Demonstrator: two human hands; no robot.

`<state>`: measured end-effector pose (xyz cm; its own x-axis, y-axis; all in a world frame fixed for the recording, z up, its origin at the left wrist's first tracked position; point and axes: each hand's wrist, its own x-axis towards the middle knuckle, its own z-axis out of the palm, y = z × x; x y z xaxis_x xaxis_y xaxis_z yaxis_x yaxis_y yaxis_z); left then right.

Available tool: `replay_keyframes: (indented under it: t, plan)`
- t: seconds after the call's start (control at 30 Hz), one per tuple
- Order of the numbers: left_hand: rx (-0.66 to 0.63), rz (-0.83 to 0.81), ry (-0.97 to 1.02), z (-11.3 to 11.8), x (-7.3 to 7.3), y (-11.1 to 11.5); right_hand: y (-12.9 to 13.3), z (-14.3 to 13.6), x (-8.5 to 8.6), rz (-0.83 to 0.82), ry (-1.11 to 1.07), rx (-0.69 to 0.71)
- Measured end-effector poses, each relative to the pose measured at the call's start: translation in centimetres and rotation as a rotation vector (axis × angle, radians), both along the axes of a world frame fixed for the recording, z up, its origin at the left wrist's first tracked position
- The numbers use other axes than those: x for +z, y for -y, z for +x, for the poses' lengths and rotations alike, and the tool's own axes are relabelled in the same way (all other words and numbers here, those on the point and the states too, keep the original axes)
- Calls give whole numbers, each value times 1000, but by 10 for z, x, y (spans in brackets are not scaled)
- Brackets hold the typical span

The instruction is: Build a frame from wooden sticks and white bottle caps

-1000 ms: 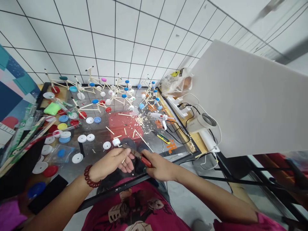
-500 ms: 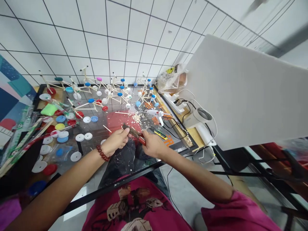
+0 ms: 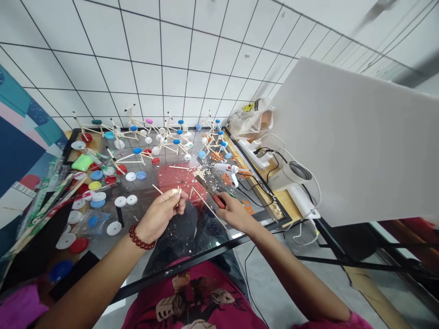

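My left hand [image 3: 168,203], with a beaded bracelet on its wrist, is closed in a pinch around short pale wooden sticks [image 3: 179,188]. My right hand [image 3: 235,211] grips the red handle of a tool with a long brown, rusty-looking blade [image 3: 205,185]. The blade points up and left, toward a heap of wood shavings [image 3: 202,172]. A long thin stick [image 3: 210,206] lies between my hands, partly over a red mat [image 3: 168,176]. Another stick [image 3: 178,167] rests on the mat's far part.
Stick models with bottle-cap wheels [image 3: 176,142] stand along the back. Loose caps [image 3: 120,201] cover the left side. A white glue gun [image 3: 226,168], a yellow cutter, cables and a power strip [image 3: 255,154] lie to the right, beside a large white board [image 3: 353,141].
My hands have moved apart. The brown blade, earlier touched by my left fingers, now points away in my right hand. Short sticks now show in my left fingers. The view has shifted slightly.
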<state>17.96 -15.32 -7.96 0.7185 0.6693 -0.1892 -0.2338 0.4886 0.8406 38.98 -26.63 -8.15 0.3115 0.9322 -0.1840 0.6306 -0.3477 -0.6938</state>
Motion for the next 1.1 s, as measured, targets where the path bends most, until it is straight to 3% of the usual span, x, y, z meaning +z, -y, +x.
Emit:
replay_keyframes:
  t: [0.13, 0.27, 0.43, 0.67, 0.8, 0.97, 1.1]
  plan:
    - [-11, 30, -93, -2, -1, 4, 7, -1, -12, 28, -118, 32]
    - [38, 63, -166, 1, -5, 6, 5, -7, -15, -35, 270, 39]
    - [131, 277, -247, 1, -14, 8, 0, -4, -31, -35, 590, 76]
    - [216, 665, -346, -4, -24, 9, 5, -4, -56, 94, 662, 85]
    - [286, 883, -348, -5, -23, 10, 7, -14, -40, 133, 668, 71]
    - [331, 1065, -397, -8, -20, 16, 4, -47, -3, 491, 276, 143]
    - [331, 1170, -405, -11, -18, 20, -2, -68, 9, 633, 154, 189]
